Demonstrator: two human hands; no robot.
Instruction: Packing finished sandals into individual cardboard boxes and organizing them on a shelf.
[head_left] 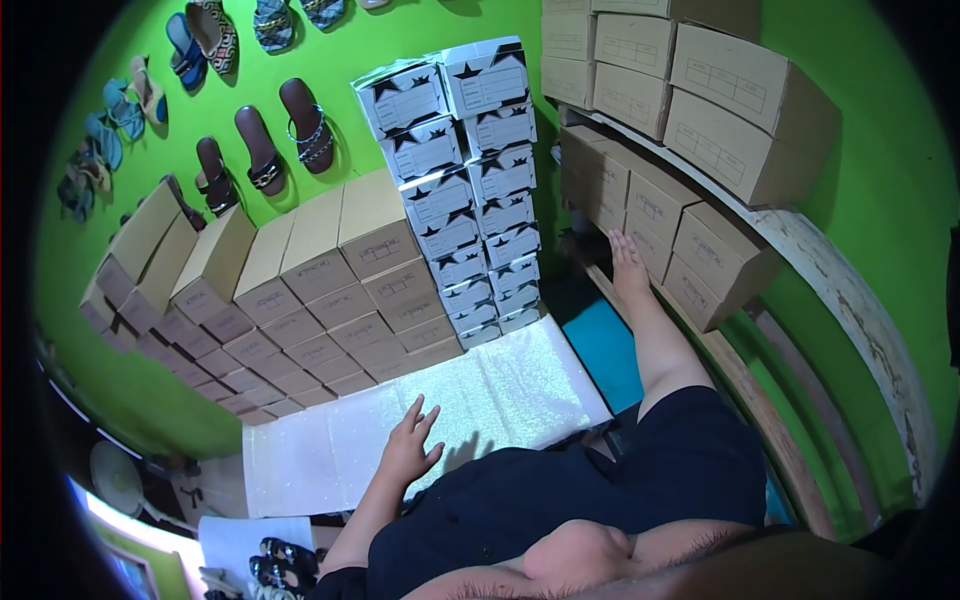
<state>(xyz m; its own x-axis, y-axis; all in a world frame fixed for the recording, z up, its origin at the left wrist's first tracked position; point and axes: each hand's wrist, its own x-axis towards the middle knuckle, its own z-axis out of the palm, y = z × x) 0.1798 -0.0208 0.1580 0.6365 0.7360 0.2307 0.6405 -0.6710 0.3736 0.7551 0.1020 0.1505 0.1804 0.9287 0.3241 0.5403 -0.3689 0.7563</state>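
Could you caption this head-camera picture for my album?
A left hand rests open on a glittery white sheet beside stacked shoe boxes.

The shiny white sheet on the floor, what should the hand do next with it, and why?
Probably press the left hand flat and smooth the glittery white sheet toward its far edge. The fingers are spread just above or on its near part, holding nothing, and the sheet lies open before the stacked brown cardboard boxes.

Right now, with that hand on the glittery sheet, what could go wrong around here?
The left hand lies flat on the glittery white sheet, so it might smudge or crease it. The tall stack of white star-printed boxes stands right at the sheet's far edge; a knock could tip it. The outstretched foot sits close to the brown boxes.
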